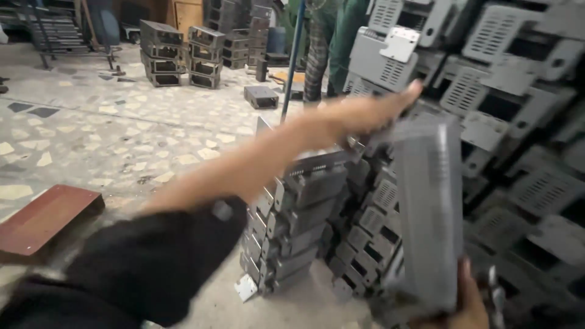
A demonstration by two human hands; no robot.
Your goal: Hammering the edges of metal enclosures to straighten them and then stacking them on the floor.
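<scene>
The grey casing looks like matt sheet metal; the floor is speckled stone terrazzo, dusty and dull.

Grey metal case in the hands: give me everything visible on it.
The grey metal case is a long sheet-metal box, blurred, standing roughly upright on end in front of the heap of similar cases. The left hand reaches over its top edge; the right hand holds its lower end. Surface detail is too smeared to read.

left hand motion-blurred, right hand cut by bottom edge — grey metal casing smeared
</scene>
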